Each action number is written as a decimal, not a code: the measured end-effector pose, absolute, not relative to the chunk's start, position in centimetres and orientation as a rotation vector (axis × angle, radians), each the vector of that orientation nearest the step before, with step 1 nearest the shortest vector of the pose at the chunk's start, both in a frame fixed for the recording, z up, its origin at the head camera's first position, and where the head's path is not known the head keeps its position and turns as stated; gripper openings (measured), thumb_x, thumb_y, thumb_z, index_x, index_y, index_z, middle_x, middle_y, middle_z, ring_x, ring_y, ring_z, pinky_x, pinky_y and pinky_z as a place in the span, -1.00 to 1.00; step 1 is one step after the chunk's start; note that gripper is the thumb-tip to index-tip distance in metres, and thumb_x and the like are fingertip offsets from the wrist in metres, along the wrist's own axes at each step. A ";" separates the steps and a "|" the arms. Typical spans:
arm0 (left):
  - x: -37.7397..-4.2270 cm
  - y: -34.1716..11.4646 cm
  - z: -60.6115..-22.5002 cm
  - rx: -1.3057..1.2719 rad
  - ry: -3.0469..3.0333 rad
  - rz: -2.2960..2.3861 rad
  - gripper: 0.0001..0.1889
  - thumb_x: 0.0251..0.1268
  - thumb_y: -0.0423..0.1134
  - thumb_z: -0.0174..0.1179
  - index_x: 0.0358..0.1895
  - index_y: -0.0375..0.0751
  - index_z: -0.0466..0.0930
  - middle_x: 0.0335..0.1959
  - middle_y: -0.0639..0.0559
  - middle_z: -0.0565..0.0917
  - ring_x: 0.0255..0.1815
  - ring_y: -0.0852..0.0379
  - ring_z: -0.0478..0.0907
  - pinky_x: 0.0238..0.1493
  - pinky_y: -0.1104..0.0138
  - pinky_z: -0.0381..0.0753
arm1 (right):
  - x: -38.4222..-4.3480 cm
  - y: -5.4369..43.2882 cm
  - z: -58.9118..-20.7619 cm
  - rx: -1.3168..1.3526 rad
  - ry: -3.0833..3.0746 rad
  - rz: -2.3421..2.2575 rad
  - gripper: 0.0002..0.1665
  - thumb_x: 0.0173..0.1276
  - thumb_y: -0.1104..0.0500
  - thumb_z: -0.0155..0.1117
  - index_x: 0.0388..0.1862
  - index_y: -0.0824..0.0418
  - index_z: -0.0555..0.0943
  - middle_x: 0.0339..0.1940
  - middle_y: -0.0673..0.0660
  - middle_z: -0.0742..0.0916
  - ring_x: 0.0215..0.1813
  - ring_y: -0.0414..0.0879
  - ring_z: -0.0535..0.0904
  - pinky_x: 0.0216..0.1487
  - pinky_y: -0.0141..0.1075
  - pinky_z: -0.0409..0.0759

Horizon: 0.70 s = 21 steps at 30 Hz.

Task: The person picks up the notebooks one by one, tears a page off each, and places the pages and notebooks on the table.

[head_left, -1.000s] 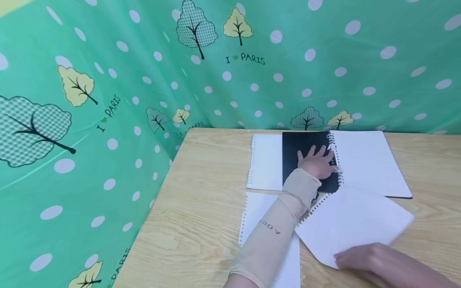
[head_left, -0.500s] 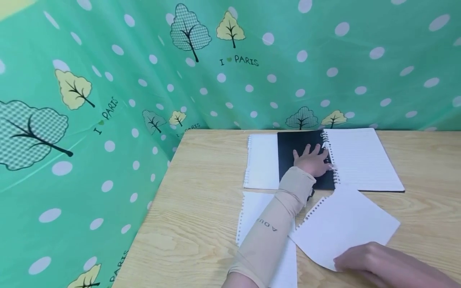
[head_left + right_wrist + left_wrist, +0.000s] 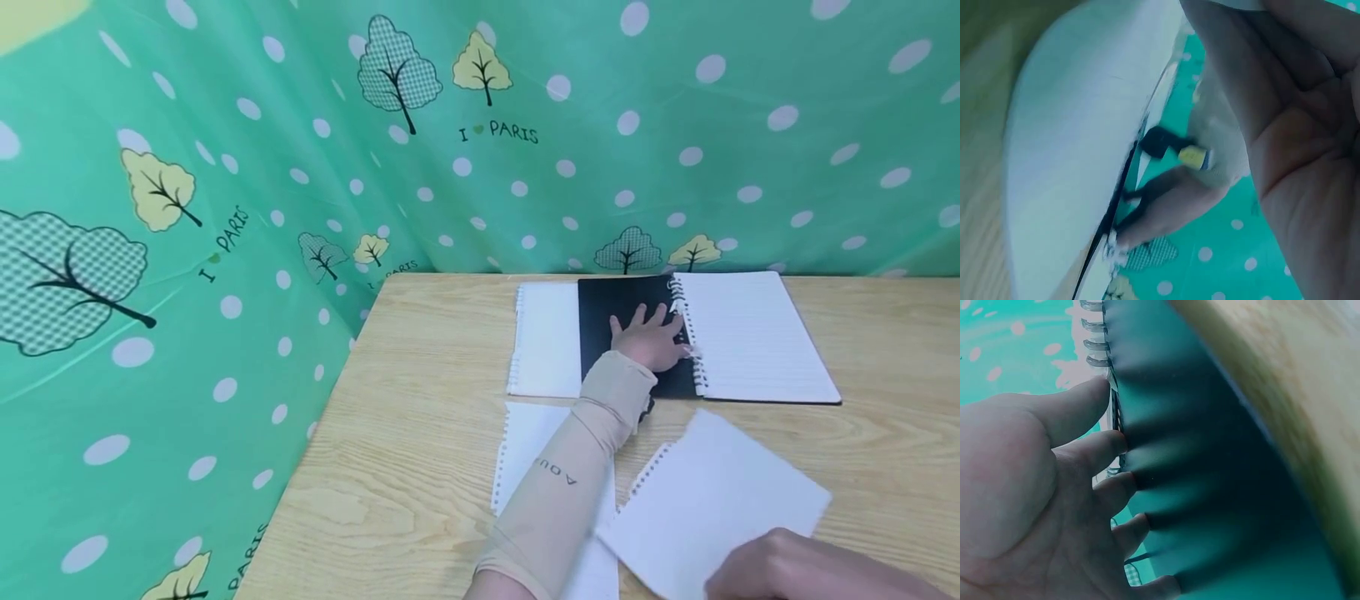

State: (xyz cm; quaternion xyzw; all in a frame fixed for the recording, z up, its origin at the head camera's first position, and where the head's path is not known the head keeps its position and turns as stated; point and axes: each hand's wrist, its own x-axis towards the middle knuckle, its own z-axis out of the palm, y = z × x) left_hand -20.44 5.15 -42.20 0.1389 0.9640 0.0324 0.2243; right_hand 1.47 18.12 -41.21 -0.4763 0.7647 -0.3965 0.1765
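My left hand (image 3: 651, 343) presses with spread fingers on the black cover (image 3: 615, 304) of an open spiral notebook, its thumb at the wire binding (image 3: 1095, 344). The notebook's lined white page (image 3: 757, 337) lies to the right. White scraps of paper (image 3: 692, 352) cling to the binding beside the thumb. My right hand (image 3: 772, 568) pinches the near edge of a loose white sheet (image 3: 720, 492) between thumb and fingers. Punched holes line that sheet's left edge, which is ragged toward its top corner. In the right wrist view, the sheet (image 3: 1091, 137) bows up from the hand.
Another torn sheet (image 3: 517, 446) with holes lies under my left forearm. A white sheet (image 3: 550, 337) with a ragged left edge sticks out left of the black cover. All rest on a wooden table (image 3: 390, 442), with a green dotted curtain (image 3: 525, 200) behind and at left.
The sheet in my right hand has come away from the notebook's binding and moved toward me, leaving a gap of bare table. My left hand stays on the cover.
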 end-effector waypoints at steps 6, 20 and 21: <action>-20.3 5.2 -42.1 0.384 2.668 0.090 -0.39 0.49 0.30 -0.20 0.53 0.57 -0.12 0.60 0.48 -0.17 0.63 0.31 -0.30 0.62 0.10 -0.19 | 2.0 17.8 -40.4 -1.267 2.119 -1.188 -0.80 0.33 0.05 0.40 -0.32 -0.36 0.66 -0.51 -0.48 0.55 -0.49 -0.63 0.42 -0.60 -0.72 0.33; -20.3 5.1 -42.1 0.408 2.740 0.096 -0.44 0.50 0.28 -0.16 0.51 0.55 0.05 0.58 0.46 -0.01 0.62 0.30 -0.14 0.60 0.09 -0.05 | -0.5 21.7 -41.4 -1.490 2.289 -1.051 -0.60 0.26 0.35 0.36 0.05 0.02 0.69 -0.07 -0.18 0.75 -0.12 -0.37 0.66 -0.20 -0.70 0.51; -20.3 5.0 -42.2 0.412 2.755 0.098 -0.45 0.50 0.27 -0.16 0.50 0.54 0.08 0.58 0.45 0.02 0.62 0.30 -0.11 0.60 0.10 -0.02 | -0.7 21.9 -41.3 -1.531 2.323 -1.047 -0.53 0.19 0.42 0.38 0.04 0.03 0.69 -0.08 -0.18 0.75 -0.11 -0.37 0.66 -0.18 -0.71 0.50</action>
